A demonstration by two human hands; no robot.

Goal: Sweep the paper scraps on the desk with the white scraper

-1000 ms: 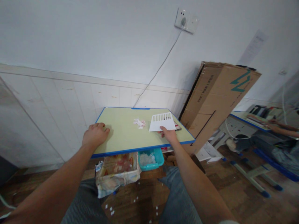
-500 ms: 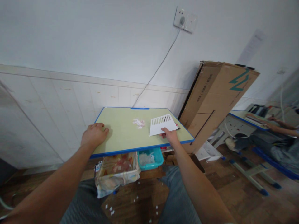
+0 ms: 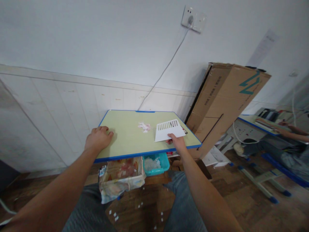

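My right hand pinches a white card by its near edge, thumb on top. A row of slots is cut along the card's far side. It is held over the right part of a pale green desktop with a blue rim. A dark, flat, phone-like object shows partly from behind the card; the rest is hidden. At the desk's left edge rests my left hand, thumb apart from loosely bent fingers, with nothing seen in it. Between the hands lies a small heap of pale pinkish paper scraps.
Below the desktop are a cloth-lined box and a turquoise basket with white bits. A tall cardboard box leans by the wall at right. Paper bits dot the floor. Another person's arm is at a desk far right.
The view has shifted very slightly. Both hands stay nearly in place, and the card remains in my right hand.
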